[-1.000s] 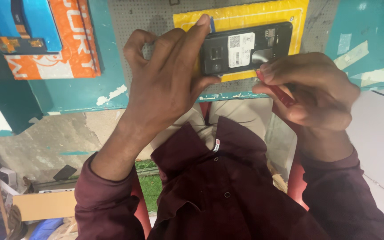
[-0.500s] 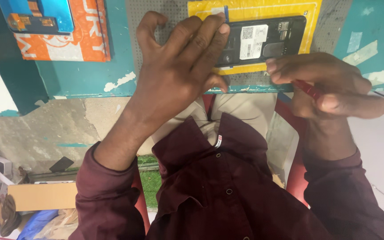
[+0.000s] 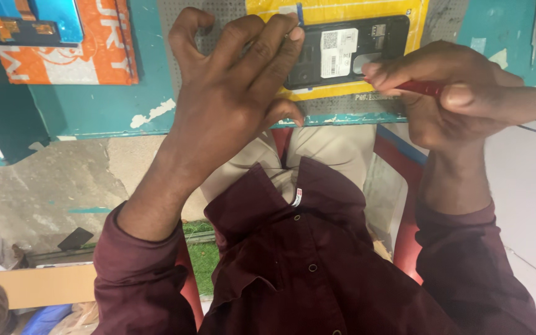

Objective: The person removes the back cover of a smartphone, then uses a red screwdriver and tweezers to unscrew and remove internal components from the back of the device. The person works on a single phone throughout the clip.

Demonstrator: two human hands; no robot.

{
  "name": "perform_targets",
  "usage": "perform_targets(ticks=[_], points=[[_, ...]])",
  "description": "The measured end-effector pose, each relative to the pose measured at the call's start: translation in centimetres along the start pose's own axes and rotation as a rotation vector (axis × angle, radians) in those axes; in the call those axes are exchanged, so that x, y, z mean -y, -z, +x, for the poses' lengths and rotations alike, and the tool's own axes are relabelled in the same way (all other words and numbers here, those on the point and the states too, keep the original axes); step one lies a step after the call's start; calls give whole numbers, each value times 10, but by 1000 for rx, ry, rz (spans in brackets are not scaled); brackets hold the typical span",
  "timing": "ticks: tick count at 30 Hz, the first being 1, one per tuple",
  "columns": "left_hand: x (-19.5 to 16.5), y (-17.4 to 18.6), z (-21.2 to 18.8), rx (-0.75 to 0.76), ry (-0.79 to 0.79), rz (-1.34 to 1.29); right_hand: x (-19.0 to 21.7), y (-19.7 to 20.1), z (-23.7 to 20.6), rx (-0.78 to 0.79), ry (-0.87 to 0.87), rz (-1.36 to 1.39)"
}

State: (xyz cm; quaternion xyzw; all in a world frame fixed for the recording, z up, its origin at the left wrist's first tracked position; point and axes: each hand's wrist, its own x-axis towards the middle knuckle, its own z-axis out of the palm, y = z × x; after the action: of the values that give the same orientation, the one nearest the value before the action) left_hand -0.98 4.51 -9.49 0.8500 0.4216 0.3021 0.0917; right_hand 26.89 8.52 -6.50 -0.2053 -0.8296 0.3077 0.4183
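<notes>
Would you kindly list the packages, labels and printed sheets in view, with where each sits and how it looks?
Orange package: upper left on the teal bench, rectangular, pale lettering.
Blue box: top left corner, overlapping the orange package.
White label: inside the opened black phone, between the left hand and right hand, rectangular, with a square code.
Yellow sheet: under the phone.

Glossy black plastic phone (image 3: 348,53), chipped painted bench (image 3: 113,111)

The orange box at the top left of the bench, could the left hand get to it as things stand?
Probably yes. The left hand rests its fingertips on the opened black phone, and only bare teal bench lies between it and the orange box. It would have to let go of the phone first.
</notes>
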Motion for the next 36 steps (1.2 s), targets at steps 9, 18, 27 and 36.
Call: perform_targets(ticks=[9,18,27,36], points=[[1,-2,-1,3,-7,6,13,-3,2,-1,48,-202],[-1,-2,0,0,-4,18,-9,-3,8,7,179,-17],[-1,-3,-2,-1,3,30,3,-6,-3,-17,21,50],[-4,-1,-1,-3,0,29,10,-1,-9,-42,-15,-138]])
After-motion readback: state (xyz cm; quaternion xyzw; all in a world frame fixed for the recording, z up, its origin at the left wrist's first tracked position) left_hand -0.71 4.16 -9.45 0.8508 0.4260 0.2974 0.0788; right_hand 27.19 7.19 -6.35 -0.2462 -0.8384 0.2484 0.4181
